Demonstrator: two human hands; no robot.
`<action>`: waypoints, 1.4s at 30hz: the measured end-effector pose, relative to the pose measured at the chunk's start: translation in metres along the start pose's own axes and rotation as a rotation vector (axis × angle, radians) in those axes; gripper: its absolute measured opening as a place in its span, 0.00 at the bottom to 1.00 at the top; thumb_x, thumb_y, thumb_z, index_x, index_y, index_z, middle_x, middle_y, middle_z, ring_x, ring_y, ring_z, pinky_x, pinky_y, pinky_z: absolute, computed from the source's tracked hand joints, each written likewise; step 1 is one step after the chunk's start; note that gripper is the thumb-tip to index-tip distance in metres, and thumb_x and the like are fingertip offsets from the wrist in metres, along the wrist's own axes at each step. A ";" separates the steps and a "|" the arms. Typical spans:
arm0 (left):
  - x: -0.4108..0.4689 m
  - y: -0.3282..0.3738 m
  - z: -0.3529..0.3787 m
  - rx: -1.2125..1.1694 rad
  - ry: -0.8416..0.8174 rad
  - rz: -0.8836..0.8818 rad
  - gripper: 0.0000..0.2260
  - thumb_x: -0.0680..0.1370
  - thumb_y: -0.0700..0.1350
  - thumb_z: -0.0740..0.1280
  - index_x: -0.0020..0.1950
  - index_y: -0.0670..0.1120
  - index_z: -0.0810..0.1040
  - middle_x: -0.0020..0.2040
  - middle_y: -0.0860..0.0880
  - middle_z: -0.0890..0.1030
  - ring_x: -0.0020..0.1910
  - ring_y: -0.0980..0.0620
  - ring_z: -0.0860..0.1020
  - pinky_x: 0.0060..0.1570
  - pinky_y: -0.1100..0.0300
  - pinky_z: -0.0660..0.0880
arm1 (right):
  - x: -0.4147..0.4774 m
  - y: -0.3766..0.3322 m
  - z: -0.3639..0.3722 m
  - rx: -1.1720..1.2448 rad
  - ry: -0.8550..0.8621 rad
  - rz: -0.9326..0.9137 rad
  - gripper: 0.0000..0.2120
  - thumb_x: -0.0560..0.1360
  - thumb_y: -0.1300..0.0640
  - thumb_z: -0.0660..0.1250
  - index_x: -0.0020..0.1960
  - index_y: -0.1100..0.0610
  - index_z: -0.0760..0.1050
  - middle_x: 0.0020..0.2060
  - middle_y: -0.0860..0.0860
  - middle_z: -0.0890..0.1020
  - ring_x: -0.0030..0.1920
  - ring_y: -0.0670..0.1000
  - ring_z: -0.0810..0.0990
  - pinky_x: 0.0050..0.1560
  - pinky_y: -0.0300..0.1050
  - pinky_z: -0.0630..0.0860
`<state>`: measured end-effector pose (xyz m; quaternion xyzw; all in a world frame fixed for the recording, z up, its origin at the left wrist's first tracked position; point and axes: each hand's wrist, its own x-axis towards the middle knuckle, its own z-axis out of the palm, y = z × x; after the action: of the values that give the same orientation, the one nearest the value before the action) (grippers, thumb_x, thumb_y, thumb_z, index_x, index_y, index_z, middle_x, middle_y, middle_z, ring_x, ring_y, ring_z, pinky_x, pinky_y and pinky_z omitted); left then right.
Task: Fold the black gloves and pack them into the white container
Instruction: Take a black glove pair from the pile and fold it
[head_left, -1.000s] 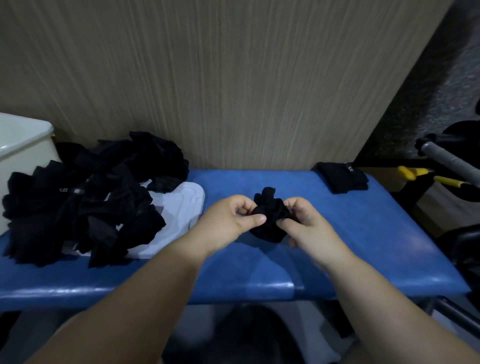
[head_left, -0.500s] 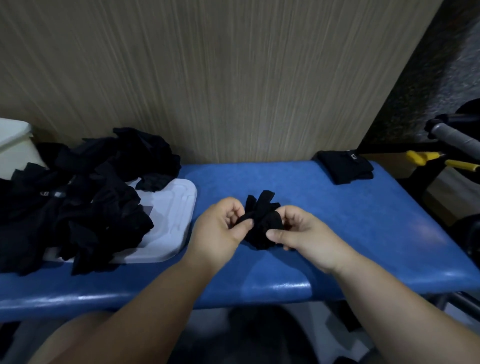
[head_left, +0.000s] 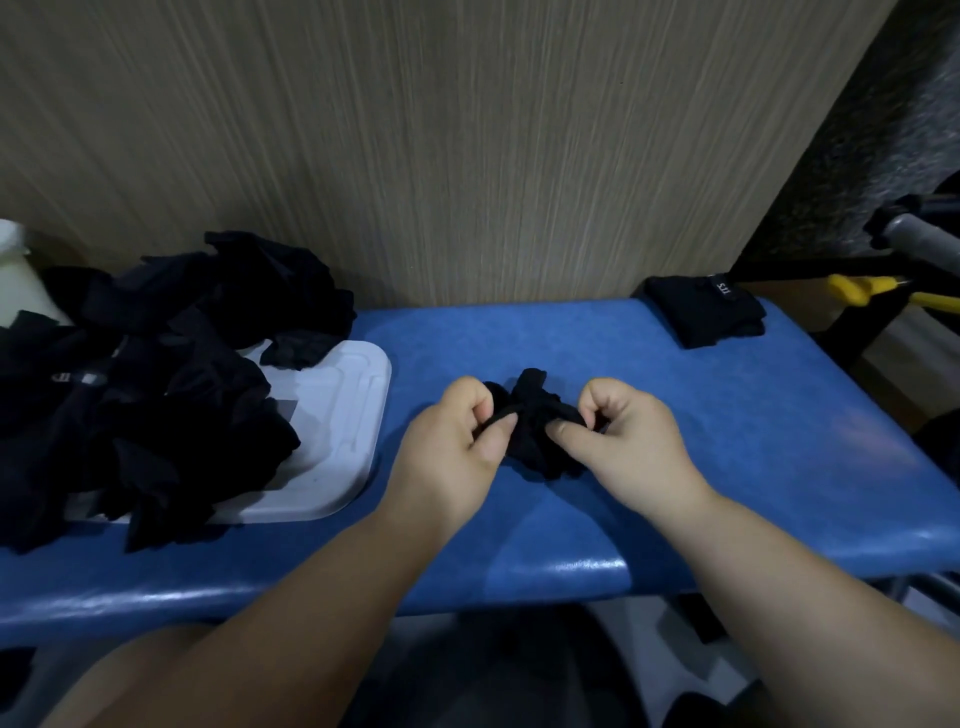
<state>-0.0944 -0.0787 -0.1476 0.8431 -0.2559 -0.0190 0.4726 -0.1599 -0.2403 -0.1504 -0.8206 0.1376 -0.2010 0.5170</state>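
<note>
Glove in hand: a small black glove (head_left: 535, 415) is scrunched up between both hands, just above the middle of the blue bench (head_left: 727, 441).
Left hand: the left hand (head_left: 452, 441) pinches the left side of the glove with its thumb and curled fingers.
Right hand: the right hand (head_left: 634, 441) pinches the right side the same way, fingers curled in tight.
How it will feel: I think it is very light, soft and floppy. It will not break, and it will not keep a shape by itself.
Where to hold: the edges look best, one end in each hand, so it can be pulled flat and then folded over.
Hard to see: the glove is black and bunched, so I cannot tell which end is the cuff.
Pile: many more black gloves lie in a messy heap (head_left: 145, 395) on the left, on top of a white lid (head_left: 337, 415) and partly on the bench.
White container: only a bit of the white container (head_left: 13, 280) shows at the far left edge, behind the heap.
Folded one: a neat folded glove (head_left: 709, 312) sits on the far right corner of the bench, well apart from the hands.
Watch out: soft cloth likes to pop open again, so I think the fold needs a press before it goes in.
</note>
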 end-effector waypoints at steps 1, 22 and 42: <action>-0.001 0.001 0.001 -0.015 -0.010 -0.014 0.14 0.78 0.47 0.65 0.37 0.50 0.62 0.26 0.55 0.63 0.26 0.56 0.61 0.27 0.63 0.61 | -0.001 -0.001 0.001 -0.043 0.015 -0.012 0.20 0.69 0.63 0.72 0.29 0.57 0.62 0.21 0.45 0.64 0.24 0.44 0.61 0.25 0.36 0.60; -0.007 0.007 -0.001 -0.396 -0.217 -0.129 0.08 0.77 0.46 0.68 0.55 0.55 0.74 0.46 0.53 0.83 0.47 0.55 0.81 0.54 0.49 0.78 | -0.007 -0.010 -0.001 0.010 0.002 -0.070 0.13 0.75 0.58 0.69 0.39 0.50 0.66 0.23 0.47 0.69 0.26 0.45 0.66 0.28 0.37 0.64; 0.003 -0.003 -0.005 -0.831 -0.299 -0.193 0.08 0.69 0.39 0.64 0.48 0.45 0.75 0.44 0.45 0.79 0.41 0.51 0.77 0.43 0.59 0.75 | -0.008 -0.005 -0.002 0.211 -0.170 -0.038 0.12 0.69 0.67 0.75 0.37 0.63 0.71 0.31 0.52 0.74 0.34 0.48 0.72 0.37 0.40 0.70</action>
<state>-0.0897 -0.0750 -0.1469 0.5899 -0.2120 -0.2857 0.7249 -0.1678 -0.2363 -0.1463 -0.7783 0.0558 -0.1537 0.6062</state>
